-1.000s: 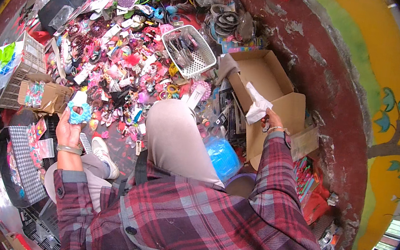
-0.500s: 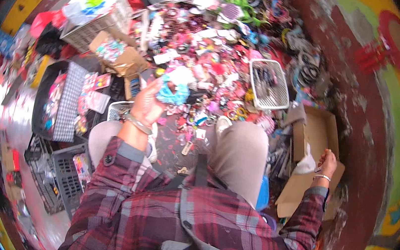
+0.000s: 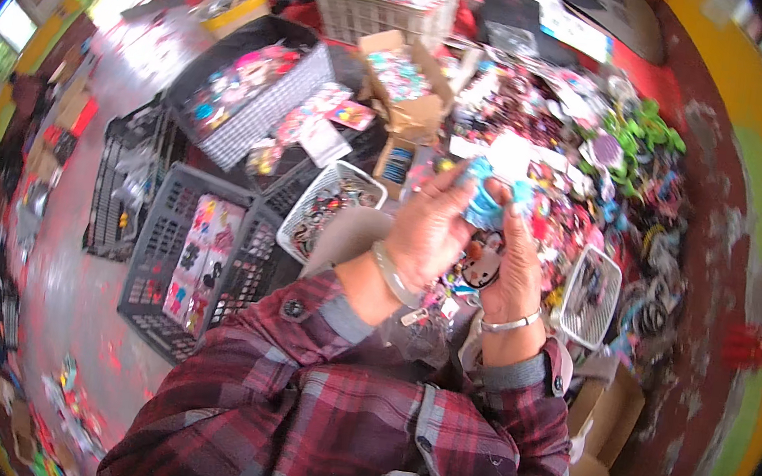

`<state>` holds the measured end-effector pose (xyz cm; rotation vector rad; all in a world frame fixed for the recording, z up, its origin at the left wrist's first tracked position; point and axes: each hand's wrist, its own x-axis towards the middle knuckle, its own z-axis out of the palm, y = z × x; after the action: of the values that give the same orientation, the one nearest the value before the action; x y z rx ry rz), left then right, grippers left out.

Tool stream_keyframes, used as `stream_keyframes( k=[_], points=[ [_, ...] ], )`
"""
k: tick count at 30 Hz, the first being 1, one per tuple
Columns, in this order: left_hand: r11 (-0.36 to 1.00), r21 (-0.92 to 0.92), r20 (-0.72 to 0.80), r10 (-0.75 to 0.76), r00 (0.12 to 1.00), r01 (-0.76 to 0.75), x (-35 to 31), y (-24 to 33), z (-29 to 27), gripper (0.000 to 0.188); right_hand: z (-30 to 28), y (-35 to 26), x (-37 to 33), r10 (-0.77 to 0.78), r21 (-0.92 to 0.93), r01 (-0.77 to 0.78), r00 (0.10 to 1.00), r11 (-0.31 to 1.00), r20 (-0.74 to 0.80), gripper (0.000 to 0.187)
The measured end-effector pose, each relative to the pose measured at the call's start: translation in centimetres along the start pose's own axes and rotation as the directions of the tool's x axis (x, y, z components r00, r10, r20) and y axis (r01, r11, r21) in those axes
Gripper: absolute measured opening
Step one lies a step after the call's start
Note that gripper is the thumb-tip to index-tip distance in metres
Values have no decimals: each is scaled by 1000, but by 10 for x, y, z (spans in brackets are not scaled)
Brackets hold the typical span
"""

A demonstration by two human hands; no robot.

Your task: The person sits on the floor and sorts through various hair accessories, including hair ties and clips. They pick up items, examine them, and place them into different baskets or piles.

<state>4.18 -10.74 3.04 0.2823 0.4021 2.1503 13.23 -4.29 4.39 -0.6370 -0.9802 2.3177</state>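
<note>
Blue hair accessory (image 3: 485, 203) now gripped by both hands.

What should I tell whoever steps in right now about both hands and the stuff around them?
Left hand: raised in front of the chest, fingers closed on the small light-blue and white accessory.
Right hand: raised beside the left, fingers on the same accessory from the other side.
Nearby: a heap of mixed colourful small accessories ahead; a small white wire basket to the right; another white basket of small pieces to the left; a grey plastic crate of carded items further left; an open brown cardboard box at lower right.
Done: accessory is up off the heap, in both hands.
Left: it has not been set in any container.
</note>
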Motion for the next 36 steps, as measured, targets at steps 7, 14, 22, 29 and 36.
stream_keyframes(
  k=[7, 14, 22, 29, 36],
  points=[
    [993, 100, 4, 55, 998, -56, -14, 39, -31, 35, 17, 16, 19, -53, -69, 48, 996, 996, -77, 32],
    [897, 441, -573, 303, 761, -25, 0, 116, -223, 26, -39, 20, 43, -14, -124, -6, 987, 992, -162, 25],
    [973, 194, -847, 230, 478, -126, 24, 110, -406, 16, -46, 36, 62, 142, -201, -212, 938, 956, -316, 22],
    [945, 165, -822, 289, 491, -281, 66, 104, -428, 18, -38, 43, 71, 223, -285, -309, 929, 907, -296, 26],
    [926, 222, -815, 348, 464, -305, 78, 108, -428, 14, -37, 46, 70, 284, -298, -359, 921, 884, -267, 24]
  ],
)
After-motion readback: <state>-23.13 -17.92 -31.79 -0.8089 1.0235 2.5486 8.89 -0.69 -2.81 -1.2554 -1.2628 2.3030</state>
